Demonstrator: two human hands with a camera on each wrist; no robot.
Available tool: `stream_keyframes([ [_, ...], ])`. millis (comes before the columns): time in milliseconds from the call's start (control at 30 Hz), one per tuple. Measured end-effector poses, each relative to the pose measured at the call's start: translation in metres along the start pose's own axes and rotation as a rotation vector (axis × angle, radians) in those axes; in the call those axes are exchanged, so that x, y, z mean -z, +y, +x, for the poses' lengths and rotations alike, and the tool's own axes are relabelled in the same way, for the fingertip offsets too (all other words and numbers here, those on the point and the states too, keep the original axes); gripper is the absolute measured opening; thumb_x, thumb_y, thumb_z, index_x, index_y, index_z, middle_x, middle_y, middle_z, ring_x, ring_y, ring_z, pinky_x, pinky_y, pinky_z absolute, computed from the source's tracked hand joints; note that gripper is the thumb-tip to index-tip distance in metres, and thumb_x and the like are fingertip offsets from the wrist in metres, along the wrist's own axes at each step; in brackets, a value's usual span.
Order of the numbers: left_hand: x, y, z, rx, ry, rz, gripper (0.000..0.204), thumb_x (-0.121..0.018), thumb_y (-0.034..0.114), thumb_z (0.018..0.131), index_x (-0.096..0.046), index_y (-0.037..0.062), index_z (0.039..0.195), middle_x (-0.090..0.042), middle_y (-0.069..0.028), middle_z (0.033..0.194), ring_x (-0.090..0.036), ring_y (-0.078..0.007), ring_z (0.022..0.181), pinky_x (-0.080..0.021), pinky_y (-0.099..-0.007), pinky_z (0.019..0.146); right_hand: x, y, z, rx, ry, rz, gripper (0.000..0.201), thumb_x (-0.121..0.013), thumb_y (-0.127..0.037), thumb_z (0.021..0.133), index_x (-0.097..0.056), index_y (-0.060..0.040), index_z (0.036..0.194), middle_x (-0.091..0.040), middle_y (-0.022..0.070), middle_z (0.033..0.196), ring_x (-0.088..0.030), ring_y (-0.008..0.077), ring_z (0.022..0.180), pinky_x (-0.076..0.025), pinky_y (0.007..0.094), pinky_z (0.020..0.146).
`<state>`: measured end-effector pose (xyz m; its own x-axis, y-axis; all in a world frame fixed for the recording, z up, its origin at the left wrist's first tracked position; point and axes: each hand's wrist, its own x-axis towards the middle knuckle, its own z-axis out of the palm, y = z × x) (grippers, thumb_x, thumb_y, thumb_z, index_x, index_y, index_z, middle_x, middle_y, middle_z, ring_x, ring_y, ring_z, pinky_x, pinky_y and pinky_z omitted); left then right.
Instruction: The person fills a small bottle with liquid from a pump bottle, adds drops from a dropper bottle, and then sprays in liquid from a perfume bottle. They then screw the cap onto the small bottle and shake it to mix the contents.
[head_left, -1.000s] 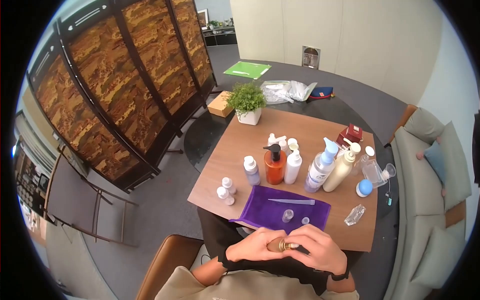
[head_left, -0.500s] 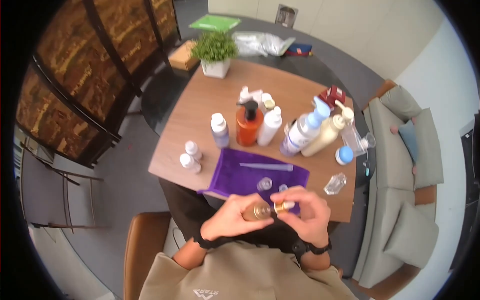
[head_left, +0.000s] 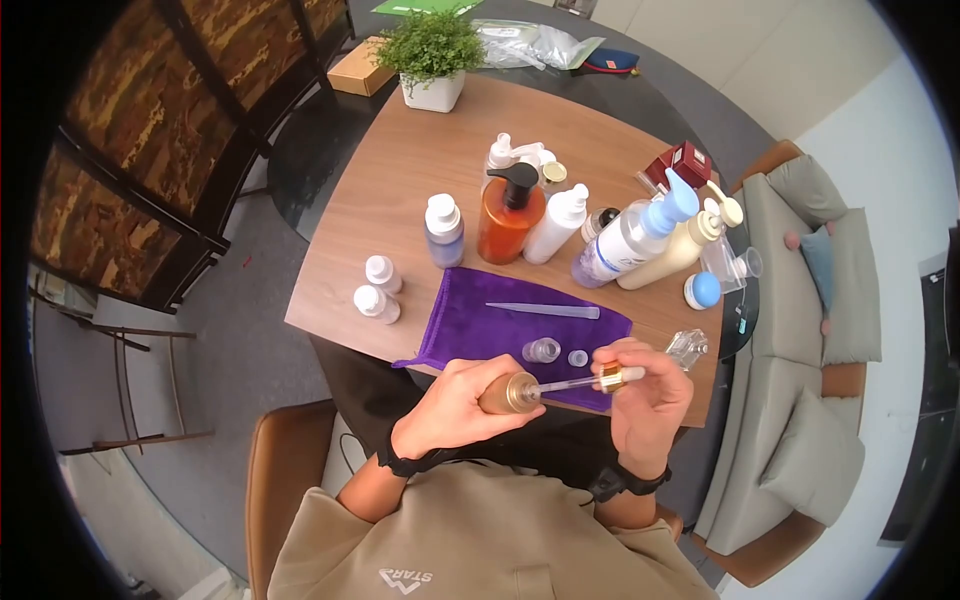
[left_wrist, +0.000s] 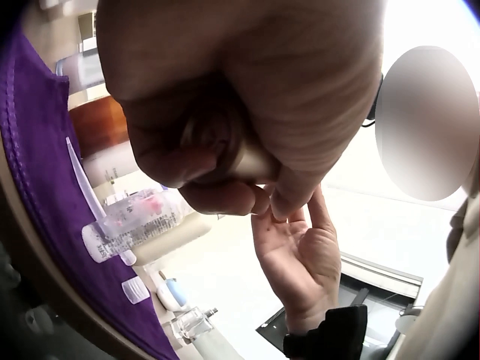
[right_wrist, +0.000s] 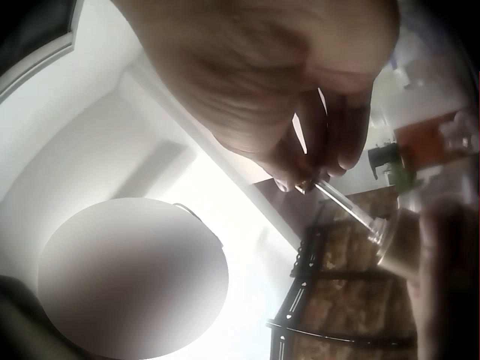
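My left hand [head_left: 450,405] grips a brownish-gold bottle [head_left: 505,393], tilted with its neck toward the right. My right hand [head_left: 650,410] pinches a dropper [head_left: 622,376] by its gold collar and white bulb. The dropper's clear glass tube spans the gap between the hands, its end at the bottle neck; the right wrist view shows this tube [right_wrist: 349,206] too. Just beyond the hands, a purple cloth [head_left: 460,330] lies on the table. On it are a small clear jar [head_left: 541,350], a small clear cap [head_left: 578,357] and a long tapered translucent stick [head_left: 545,311].
Behind the cloth stand an amber pump bottle [head_left: 508,225], a white bottle [head_left: 556,228], a blue-topped pump bottle [head_left: 625,240] and a cream pump bottle [head_left: 675,255]. Two small white-capped bottles [head_left: 378,303] are at the left. A clear glass piece [head_left: 687,348] lies at the right.
My right hand has lifted the dropper cap off the bottle neck and drawn it rightward, exposing the glass tube. My left hand keeps hold of the bottle. The head view has tipped downward.
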<state>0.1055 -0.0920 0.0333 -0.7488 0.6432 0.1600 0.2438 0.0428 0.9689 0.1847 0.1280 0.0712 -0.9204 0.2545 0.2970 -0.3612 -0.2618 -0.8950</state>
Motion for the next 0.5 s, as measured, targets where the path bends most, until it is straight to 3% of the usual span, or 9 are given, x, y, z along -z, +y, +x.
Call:
stream_keyframes([
  [133, 0.011, -0.007, -0.003, 0.06, 0.028, 0.022, 0.028, -0.092, 0.017, 0.087, -0.071, 0.0034, 0.1, -0.076, -0.0097, 0.085, -0.074, -0.0229, 0.075, -0.058, -0.0346, 0.071, 0.007, -0.003, 0.006, 0.039, 0.125, 0.073, 0.025, -0.07, 0.001, 0.1, -0.069, 0.0056, 0.125, -0.074, 0.0259, 0.125, -0.072, 0.0261, 0.108, -0.059, 0.036, 0.087],
  [267, 0.016, -0.018, -0.006, 0.143, 0.086, 0.007, 0.027, -0.092, 0.015, 0.087, -0.071, 0.0036, 0.099, -0.074, -0.0072, 0.084, -0.072, -0.0167, 0.076, -0.057, -0.0325, 0.072, 0.017, 0.0, 0.011, 0.066, 0.182, -0.025, 0.029, -0.067, 0.002, 0.102, -0.068, 0.0079, 0.13, -0.074, 0.026, 0.125, -0.072, 0.0252, 0.108, -0.058, 0.035, 0.086],
  [500, 0.016, -0.03, 0.0, 0.182, 0.082, 0.038, 0.027, -0.092, 0.016, 0.088, -0.071, 0.003, 0.099, -0.074, -0.0081, 0.084, -0.071, -0.0175, 0.074, -0.057, -0.0327, 0.071, 0.016, 0.006, 0.016, 0.01, 0.23, -0.114, 0.029, -0.065, 0.0, 0.103, -0.069, 0.0087, 0.13, -0.074, 0.0264, 0.125, -0.071, 0.0262, 0.11, -0.057, 0.0361, 0.088],
])
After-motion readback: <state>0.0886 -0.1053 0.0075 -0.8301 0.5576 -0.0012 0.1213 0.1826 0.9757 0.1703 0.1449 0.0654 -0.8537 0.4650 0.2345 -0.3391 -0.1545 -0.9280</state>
